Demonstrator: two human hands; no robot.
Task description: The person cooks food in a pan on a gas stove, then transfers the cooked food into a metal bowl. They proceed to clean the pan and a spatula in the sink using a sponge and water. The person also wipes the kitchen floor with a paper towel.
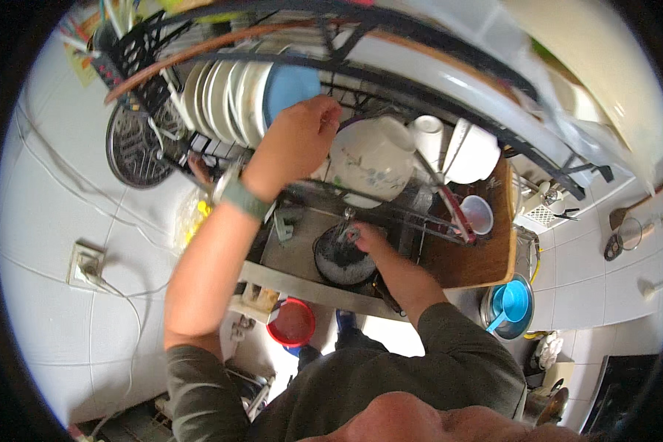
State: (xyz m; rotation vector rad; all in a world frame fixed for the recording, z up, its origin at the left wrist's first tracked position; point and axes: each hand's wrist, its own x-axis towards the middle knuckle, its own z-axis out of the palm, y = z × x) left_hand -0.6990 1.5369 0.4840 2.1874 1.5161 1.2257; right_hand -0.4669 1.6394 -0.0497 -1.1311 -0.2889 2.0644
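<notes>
My left hand (301, 138), with a green band at its wrist, is raised in front of the dish rack, beside a blue plate (293, 85) and a row of upright white plates (226, 102). Its fingers are curled, and whether they hold anything cannot be made out. Lower down, my right hand (367, 237) is at the faucet (349, 212) above the sink (290, 259). Under it a dark round pan (342, 262) holds water or suds. What the right fingers grip is too small to tell. A floral white bowl (373, 160) leans in the rack between the hands.
White cups (427, 135) and a small plastic cup (477, 214) stand to the right, by a wooden board (475, 259). A black shelf rail (420, 83) crosses above the rack. A red bucket (293, 323) is below the sink; a blue dipper (511, 304) lies in a basin at right.
</notes>
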